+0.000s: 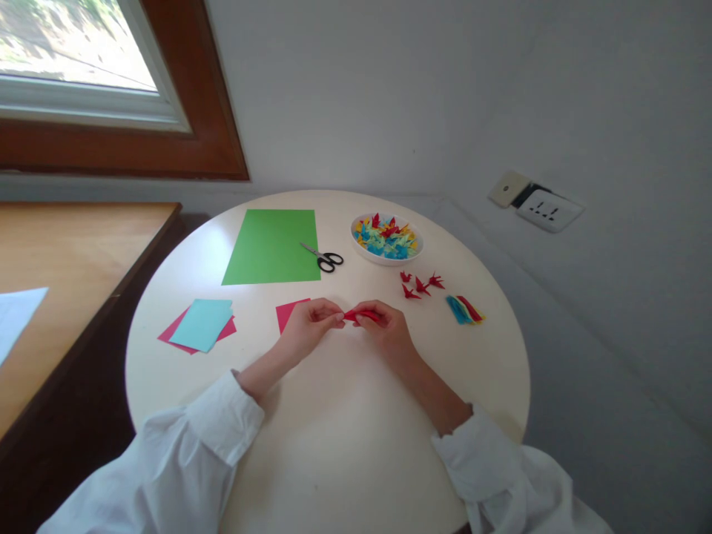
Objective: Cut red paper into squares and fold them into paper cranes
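Between my two hands, over the middle of the round white table (334, 430), is a small folded piece of red paper (361, 316). My left hand (314, 320) pinches its left tip between thumb and finger. Around its right part my right hand (385, 323) is closed, covering some of the folds. A flat red paper square (286, 313) lies partly hidden behind my left hand. Several small red paper cranes (421, 285) rest on the table beyond my right hand.
A white bowl (383, 259) holds many coloured paper cranes. Black-handled scissors (328, 261) overlap a green sheet (272, 248). Light blue paper (203, 325) lies on red paper (167, 335) at the left. Folded coloured strips (465, 310) lie at the right, near the wall (601, 311).
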`<state>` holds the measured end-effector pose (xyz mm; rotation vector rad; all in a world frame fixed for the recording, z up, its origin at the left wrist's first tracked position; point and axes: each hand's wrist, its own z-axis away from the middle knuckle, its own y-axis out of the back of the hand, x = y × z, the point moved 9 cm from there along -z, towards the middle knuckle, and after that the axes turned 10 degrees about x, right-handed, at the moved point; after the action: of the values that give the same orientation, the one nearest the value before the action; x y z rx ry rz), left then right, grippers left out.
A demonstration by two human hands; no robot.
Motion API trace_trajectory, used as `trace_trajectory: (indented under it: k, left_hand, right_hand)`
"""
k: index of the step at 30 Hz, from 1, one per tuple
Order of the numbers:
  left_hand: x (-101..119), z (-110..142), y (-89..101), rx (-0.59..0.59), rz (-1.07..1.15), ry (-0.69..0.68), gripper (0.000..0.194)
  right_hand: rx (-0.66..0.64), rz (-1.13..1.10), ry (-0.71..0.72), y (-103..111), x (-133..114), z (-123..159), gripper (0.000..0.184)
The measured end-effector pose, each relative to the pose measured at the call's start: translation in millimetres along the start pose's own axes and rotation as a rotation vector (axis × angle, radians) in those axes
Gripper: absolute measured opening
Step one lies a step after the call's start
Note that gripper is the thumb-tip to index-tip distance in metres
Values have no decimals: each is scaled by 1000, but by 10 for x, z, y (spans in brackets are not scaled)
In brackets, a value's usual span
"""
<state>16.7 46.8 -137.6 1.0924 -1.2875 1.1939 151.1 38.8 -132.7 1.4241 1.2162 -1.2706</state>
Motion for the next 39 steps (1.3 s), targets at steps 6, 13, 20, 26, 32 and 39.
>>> trace_trajectory:
  k: [6, 13, 20, 26, 32, 39]
  left_hand:
    - [30, 9, 20, 18, -55, -7, 15]
    - [-28, 22, -5, 7, 48, 71, 19]
    - [-88, 49, -53, -15, 198, 167, 28]
    - [-63, 35, -13, 9, 90, 132, 24]
    - [-40, 46, 14, 37, 8, 131, 19]
    - [-91, 49, 2, 36, 93, 162, 22]
  right_hand:
    - [-2, 62, 22, 6, -17, 7, 14]
    - [22, 118, 94, -8, -68, 6, 13]
    - [49, 157, 124, 7, -98, 11, 15]
    - [71, 168, 147, 4, -127, 28, 12]
    - [125, 174, 143, 41, -123, 29, 10]
    - [148, 168, 156, 57, -139, 35, 10]
